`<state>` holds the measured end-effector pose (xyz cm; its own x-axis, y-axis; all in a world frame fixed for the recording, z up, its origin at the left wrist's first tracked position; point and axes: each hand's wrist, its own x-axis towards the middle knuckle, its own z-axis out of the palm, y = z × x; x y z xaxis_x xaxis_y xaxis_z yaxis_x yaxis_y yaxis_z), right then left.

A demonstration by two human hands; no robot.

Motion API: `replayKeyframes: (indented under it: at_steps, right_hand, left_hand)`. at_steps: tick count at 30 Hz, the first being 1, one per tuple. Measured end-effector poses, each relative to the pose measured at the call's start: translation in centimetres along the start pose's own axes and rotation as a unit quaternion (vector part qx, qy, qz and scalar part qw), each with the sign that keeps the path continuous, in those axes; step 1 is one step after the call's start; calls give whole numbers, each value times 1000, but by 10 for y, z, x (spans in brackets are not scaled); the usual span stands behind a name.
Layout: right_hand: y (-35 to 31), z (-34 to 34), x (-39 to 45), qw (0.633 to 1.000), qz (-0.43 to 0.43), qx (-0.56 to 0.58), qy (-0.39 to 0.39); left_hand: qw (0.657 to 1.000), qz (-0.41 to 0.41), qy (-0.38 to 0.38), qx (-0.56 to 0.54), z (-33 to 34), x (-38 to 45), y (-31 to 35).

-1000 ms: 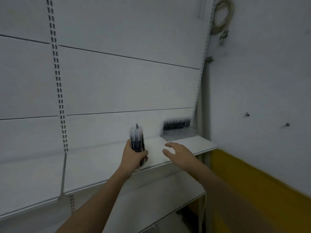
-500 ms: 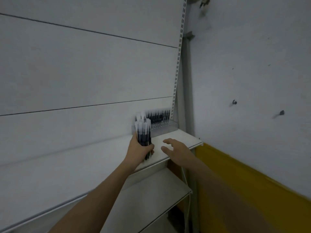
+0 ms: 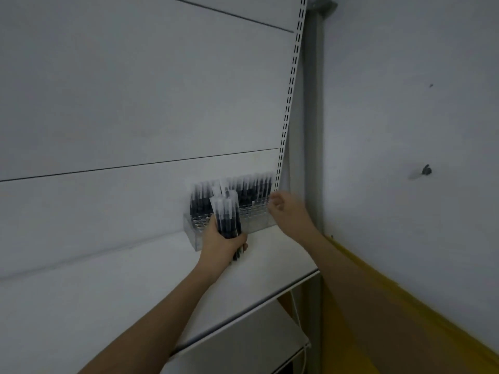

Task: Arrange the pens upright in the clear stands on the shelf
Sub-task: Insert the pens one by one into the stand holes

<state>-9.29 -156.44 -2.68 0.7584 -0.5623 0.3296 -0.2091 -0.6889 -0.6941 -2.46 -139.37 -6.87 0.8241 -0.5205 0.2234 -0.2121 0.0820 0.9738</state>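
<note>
Lower shelf [image 3: 243, 344]: It is closest to the person and sits under the main shelf. Nothing shows on the part we can see.

Shelf [image 3: 270, 263]: This is the white board that carries the stands. Its front edge runs across above the lower shelf, and its right end meets the post by the side wall.

Left hand [image 3: 222, 242]: It is wrapped tight round a bunch of pens and holds them straight up. It is over the shelf, just in front of the stands.

Bunch of pens [image 3: 225, 214]: Dark bodies with clear caps on top. They are in the left hand and not yet in any hole.

Right hand [image 3: 285, 207]: It holds nothing. The fingers are loosely bent and blurry. It is at the right end of the stands, near the shelf's back right corner. I cannot tell if it touches a stand.

Clear stands [image 3: 258, 225]: They sit at the back edge of the shelf, against the wall panel. Pens already stand in the back rows. The front holes look empty.

Step now: I think the person is getting ready to fill the front holes.

Next move: The right hand likely needs to pinch one pen from the bunch and push it straight down into an empty hole.
</note>
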Motion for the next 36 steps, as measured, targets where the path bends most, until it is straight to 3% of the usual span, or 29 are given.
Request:
replayKeyframes:
  at_steps: [4, 13, 23, 30, 33, 36]
  right_hand:
    - [18, 1, 65, 999, -43, 3, 24]
    - [48, 20, 148, 977, -197, 16, -76]
    - [66, 27, 167, 964, -261, 18, -53]
    - [68, 27, 160, 971, -226, 61, -43]
    - [74, 23, 137, 969, -172, 176, -14]
    - [81, 27, 102, 944, -104, 299, -94]
  left_hand:
    - [1000, -12, 28, 8, 21, 16, -12]
    - [987, -40, 148, 42, 71, 41, -26]
    - [989, -79, 123, -2, 92, 45, -43]
    - [990, -90, 107, -21, 89, 46, -44]
    - [990, -95, 95, -30, 89, 46, -42]
    - [991, -85, 87, -51, 88, 48, -41]
